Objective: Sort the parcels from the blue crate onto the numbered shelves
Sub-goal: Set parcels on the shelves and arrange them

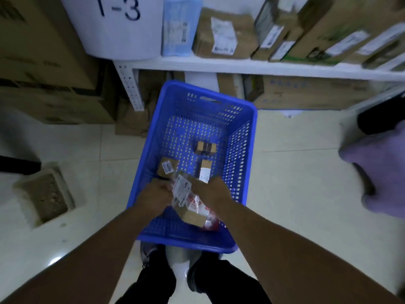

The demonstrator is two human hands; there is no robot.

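Observation:
The blue crate (247,150) stands on the floor in front of my feet. Both my hands reach into its near end. My left hand (156,194) and my right hand (210,190) together grip a small parcel (188,202): a cardboard box in clear plastic with a white label and red print. Three more small cardboard parcels lie on the crate floor: one with a white label (167,168), a long narrow one (205,171), and a taped one (206,147) farther back. The white shelf (241,66) runs behind the crate.
The shelf holds several labelled cardboard boxes (223,34) and a light blue packet (178,25). A white bundle marked "1-3" (118,23) stands at the left end. Big cartons (43,62) stack at left. Someone in purple (377,172) is at right.

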